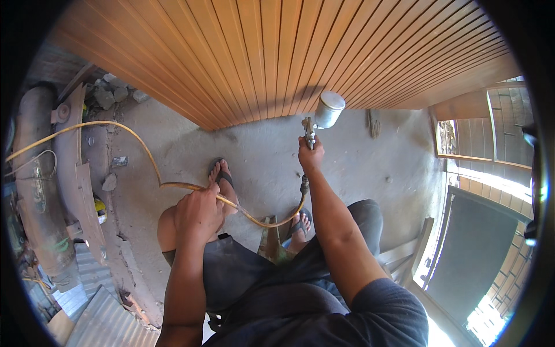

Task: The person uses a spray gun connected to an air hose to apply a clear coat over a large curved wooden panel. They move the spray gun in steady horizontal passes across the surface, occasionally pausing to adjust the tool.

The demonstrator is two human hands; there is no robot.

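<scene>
My right hand (311, 155) is closed round the handle of a spray gun (310, 130). A silvery-white paint cup (331, 110) sits on the gun, near the lower edge of a brown slatted wooden panel (272, 63). From below the gun's handle a yellow air hose (266, 224) curves down and across to the left. My left hand (199, 211) is closed on this hose over my left knee; its fingertips are partly hidden. The hose continues past the hand, up and off to the left edge.
Concrete floor (173, 144) lies under my sandalled feet. A rusty cylinder (43, 173), boards and corrugated sheets (107, 321) line the left side. Broken stones (107, 95) lie at the far left. A dark panel (471, 248) and a wooden frame (485, 159) stand on the right.
</scene>
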